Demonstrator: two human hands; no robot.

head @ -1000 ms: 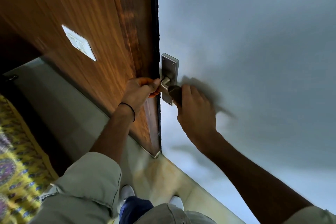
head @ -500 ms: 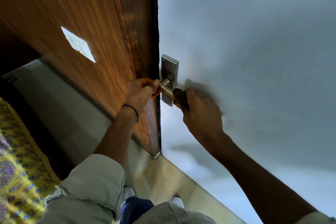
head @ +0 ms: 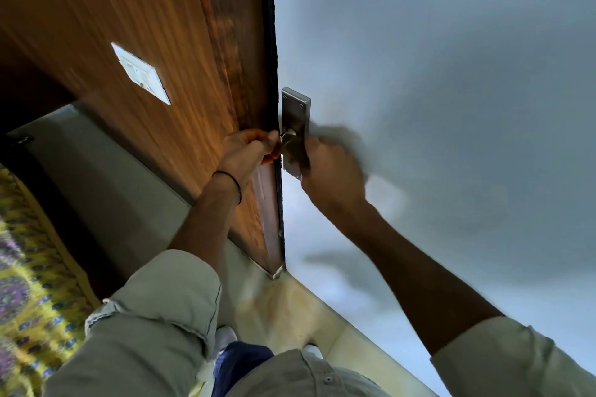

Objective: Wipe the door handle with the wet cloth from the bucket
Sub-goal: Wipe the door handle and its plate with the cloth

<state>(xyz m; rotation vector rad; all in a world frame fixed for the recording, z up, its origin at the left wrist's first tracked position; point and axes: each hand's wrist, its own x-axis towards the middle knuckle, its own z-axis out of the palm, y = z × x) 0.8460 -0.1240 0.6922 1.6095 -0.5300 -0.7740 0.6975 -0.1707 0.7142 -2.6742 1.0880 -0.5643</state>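
The metal door handle [head: 292,145] with its upright back plate [head: 295,106] sits on the pale grey face of the door [head: 451,74], right at the door's edge. My right hand [head: 332,171] is closed around the lever, motion-blurred, and hides most of it. My left hand [head: 245,155] reaches from the wooden side, fingers pinched at the door edge against the handle's base. A bit of orange cloth [head: 270,156] shows between its fingers. No bucket is in view.
The door's wooden face [head: 161,26] fills the upper left, with a white switch plate [head: 140,72] beyond it. A yellow patterned fabric [head: 25,284] lies at lower left. My white shoes [head: 225,335] stand on the beige floor [head: 290,306] below the door.
My right hand slid out along the lever away from the plate, then came back up close to the plate. My left hand has stayed pinched at the door edge.
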